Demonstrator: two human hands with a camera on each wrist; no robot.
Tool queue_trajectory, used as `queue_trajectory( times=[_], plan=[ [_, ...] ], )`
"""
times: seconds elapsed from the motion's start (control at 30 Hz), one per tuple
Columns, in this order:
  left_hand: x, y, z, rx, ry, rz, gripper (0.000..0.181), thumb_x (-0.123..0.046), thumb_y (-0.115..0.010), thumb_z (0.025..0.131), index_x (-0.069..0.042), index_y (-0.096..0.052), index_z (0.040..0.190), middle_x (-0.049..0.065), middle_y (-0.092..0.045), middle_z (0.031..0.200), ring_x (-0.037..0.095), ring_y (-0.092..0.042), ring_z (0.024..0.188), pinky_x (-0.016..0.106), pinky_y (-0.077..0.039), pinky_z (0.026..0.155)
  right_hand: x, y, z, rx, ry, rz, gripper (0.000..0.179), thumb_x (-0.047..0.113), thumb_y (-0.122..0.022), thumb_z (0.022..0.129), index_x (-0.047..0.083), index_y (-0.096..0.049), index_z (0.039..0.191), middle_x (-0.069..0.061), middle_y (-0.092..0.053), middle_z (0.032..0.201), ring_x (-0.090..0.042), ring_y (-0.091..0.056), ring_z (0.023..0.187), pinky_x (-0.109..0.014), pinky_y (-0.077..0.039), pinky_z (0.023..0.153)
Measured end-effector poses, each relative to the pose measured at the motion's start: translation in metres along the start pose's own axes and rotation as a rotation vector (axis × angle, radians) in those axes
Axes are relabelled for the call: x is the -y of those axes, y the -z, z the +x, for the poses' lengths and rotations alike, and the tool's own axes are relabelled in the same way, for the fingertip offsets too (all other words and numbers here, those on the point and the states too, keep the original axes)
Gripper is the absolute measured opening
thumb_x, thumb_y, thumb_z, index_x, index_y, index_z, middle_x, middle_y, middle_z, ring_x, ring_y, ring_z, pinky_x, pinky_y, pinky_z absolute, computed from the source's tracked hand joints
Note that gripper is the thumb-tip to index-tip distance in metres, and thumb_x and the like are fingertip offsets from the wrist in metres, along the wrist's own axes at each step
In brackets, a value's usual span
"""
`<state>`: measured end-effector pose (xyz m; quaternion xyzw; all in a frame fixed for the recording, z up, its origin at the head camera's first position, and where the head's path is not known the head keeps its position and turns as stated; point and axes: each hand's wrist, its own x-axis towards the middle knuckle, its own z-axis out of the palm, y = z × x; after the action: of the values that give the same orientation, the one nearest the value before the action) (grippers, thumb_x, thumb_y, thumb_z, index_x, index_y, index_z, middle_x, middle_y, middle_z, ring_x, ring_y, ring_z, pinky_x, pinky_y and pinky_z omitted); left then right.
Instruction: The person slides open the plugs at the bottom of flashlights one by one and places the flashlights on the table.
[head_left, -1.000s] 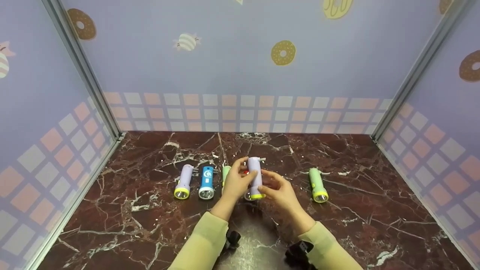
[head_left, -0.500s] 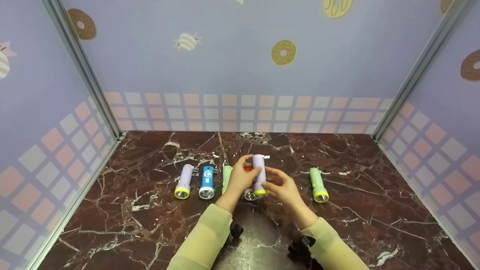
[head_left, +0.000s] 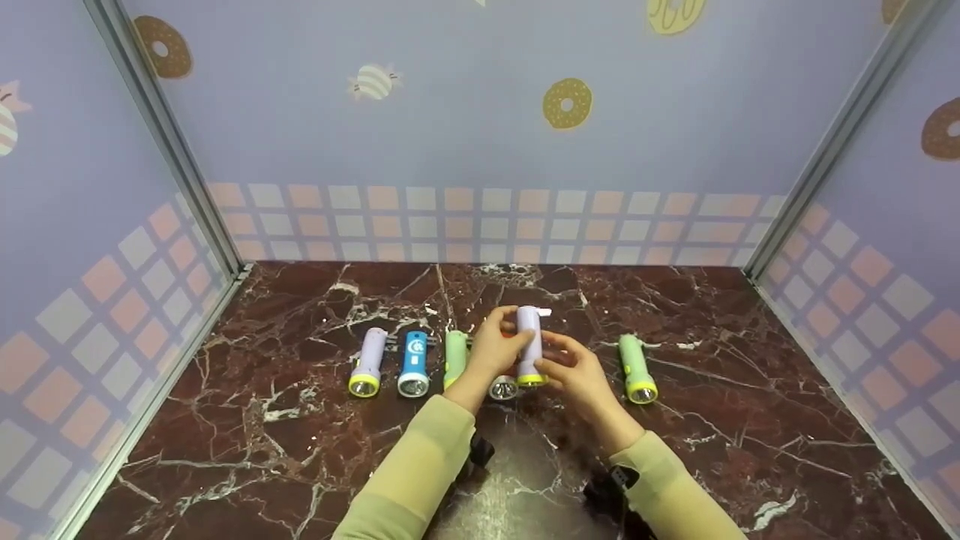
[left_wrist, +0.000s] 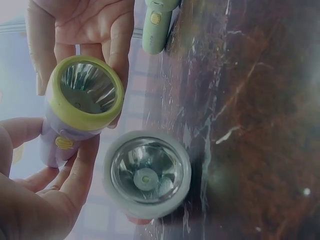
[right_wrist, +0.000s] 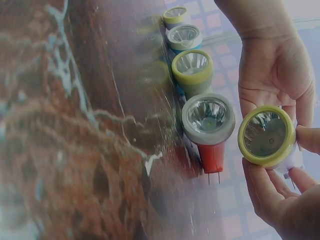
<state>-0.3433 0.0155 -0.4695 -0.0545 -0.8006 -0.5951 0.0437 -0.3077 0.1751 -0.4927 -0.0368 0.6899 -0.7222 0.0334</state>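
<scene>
A lilac flashlight (head_left: 529,345) with a yellow rim is held up between both hands, lens end toward me. A small white piece juts out at its far end. My left hand (head_left: 497,351) grips its body from the left, thumb across it. My right hand (head_left: 579,373) holds it from the right with thumb and fingers. The left wrist view shows its yellow switch (left_wrist: 64,142) between the hands. Just left of it lies a red flashlight (right_wrist: 213,156) with a grey-white head and two metal prongs, mostly hidden by my left hand in the head view.
On the dark red marble table (head_left: 262,465) lie another lilac flashlight (head_left: 369,364), a blue one (head_left: 413,364) and a green one (head_left: 454,352) at left. A second green flashlight (head_left: 636,370) lies alone at right. Patterned panels (head_left: 480,150) enclose the back and sides.
Both hands have moved to the right and slightly away from me with the lilac flashlight. More of the green flashlight and the red flashlight's head now shows. The other flashlights stay put.
</scene>
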Motion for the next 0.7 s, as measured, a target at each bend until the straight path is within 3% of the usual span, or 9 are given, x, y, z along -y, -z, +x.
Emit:
queue_trajectory(
  times=[0.33, 0.6, 0.7],
  plan=[
    [-0.005, -0.011, 0.007, 0.025, 0.051, 0.071, 0.051, -0.02, -0.076, 0.09, -0.006, -0.059, 0.136, 0.018, -0.073, 0.115, 0.032, -0.069, 0.107, 0.042, -0.059, 0.091, 0.001, 0.009, 0.001, -0.068, -0.036, -0.033, 0.054, -0.002, -0.068, 0.092, -0.001, -0.054, 0.144, -0.028, -0.067, 0.125, -0.015, -0.069, 0.093, -0.027, -0.06, 0.073],
    [-0.004, -0.018, 0.01, 0.063, 0.062, 0.107, 0.053, -0.019, -0.075, 0.091, -0.002, -0.057, 0.137, 0.019, -0.073, 0.114, 0.03, -0.07, 0.103, 0.035, -0.061, 0.08, -0.005, 0.018, 0.004, -0.068, -0.065, -0.036, 0.056, -0.001, -0.068, 0.091, 0.001, -0.054, 0.145, -0.029, -0.063, 0.13, -0.015, -0.068, 0.099, -0.03, -0.06, 0.079],
    [-0.004, -0.02, 0.011, 0.082, 0.07, 0.131, 0.054, -0.019, -0.075, 0.091, 0.0, -0.056, 0.139, 0.02, -0.072, 0.116, 0.032, -0.07, 0.104, 0.035, -0.061, 0.081, -0.007, 0.021, 0.005, -0.066, -0.081, -0.026, 0.056, 0.0, -0.067, 0.092, 0.0, -0.053, 0.146, -0.029, -0.062, 0.132, -0.015, -0.068, 0.1, -0.03, -0.06, 0.079]
  ],
)
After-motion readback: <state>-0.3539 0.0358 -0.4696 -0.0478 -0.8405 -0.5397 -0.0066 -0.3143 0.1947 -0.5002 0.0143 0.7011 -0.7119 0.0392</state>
